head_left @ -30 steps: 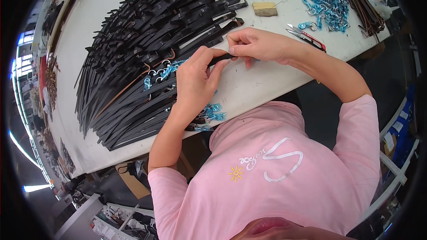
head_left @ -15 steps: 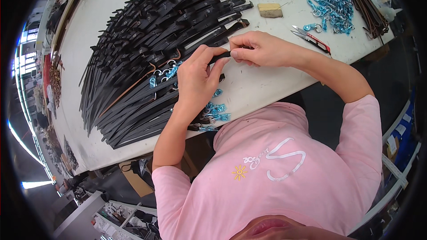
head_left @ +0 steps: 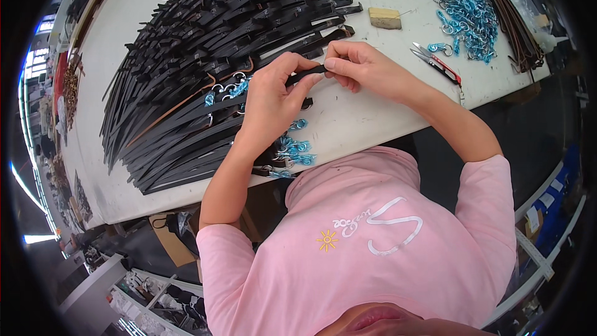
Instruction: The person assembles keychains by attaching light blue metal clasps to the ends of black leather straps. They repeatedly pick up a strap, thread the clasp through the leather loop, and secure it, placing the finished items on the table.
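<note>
A black strap [head_left: 306, 74] is pinched between the fingers and thumb of my left hand [head_left: 275, 94], above the table's near part. At the strap's tip, the fingertips of my right hand [head_left: 359, 67] close on it from the other side. Just left of and below my left hand lie more black straps [head_left: 180, 149], some with metal clasps in blue wrapping [head_left: 293, 149] at their ends. Beyond both hands spreads a large fanned pile of black straps [head_left: 211, 31]. My fingers hide part of the held strap.
Red-handled thread snips [head_left: 440, 65] lie right of my right hand. A small yellowish block [head_left: 385, 18] with a needle-like piece stands farther back. At the far right are a heap of blue-wrapped clasps [head_left: 463, 15] and a bundle of brown straps [head_left: 513, 18]. The white table [head_left: 367, 121] ends near my body.
Both hands stay together on the strap, with slight finger shifts. My right fingers have moved a little at the tip, and more of the strap shows between the hands. The whole view has shifted slightly.
</note>
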`<state>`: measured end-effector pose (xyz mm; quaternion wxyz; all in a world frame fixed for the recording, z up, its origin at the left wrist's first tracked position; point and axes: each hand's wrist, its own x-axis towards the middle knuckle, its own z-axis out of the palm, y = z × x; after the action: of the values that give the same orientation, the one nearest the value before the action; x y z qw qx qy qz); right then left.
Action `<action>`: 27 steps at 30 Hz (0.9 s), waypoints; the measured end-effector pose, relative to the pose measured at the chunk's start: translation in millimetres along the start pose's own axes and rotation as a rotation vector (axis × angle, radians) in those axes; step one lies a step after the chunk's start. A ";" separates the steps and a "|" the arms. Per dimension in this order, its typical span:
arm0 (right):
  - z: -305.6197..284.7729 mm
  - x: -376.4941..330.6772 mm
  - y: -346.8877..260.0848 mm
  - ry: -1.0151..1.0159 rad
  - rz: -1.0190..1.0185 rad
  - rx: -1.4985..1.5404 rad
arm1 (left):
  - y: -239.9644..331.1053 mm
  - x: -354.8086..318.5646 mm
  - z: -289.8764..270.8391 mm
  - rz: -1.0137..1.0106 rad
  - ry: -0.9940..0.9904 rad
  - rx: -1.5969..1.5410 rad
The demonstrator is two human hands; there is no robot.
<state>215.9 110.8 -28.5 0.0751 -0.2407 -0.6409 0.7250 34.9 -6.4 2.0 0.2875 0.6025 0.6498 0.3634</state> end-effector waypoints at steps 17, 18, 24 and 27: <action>3.1 0.4 -0.9 0.008 0.028 -0.075 | -9.3 -4.7 7.4 0.024 0.010 0.021; 4.1 0.2 -0.7 0.012 0.020 -0.086 | -9.2 -4.7 7.7 0.029 0.010 0.018; -15.7 -2.7 -1.6 -0.062 0.057 0.059 | -3.8 1.0 -3.9 -0.072 -0.072 -0.045; -20.1 -11.7 -3.1 -0.030 0.021 -0.008 | -3.8 0.7 -5.1 -0.061 -0.055 -0.077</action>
<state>234.5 124.4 -23.9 0.0568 -0.2366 -0.6422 0.7269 28.5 -6.4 1.8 0.3393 0.5806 0.6453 0.3623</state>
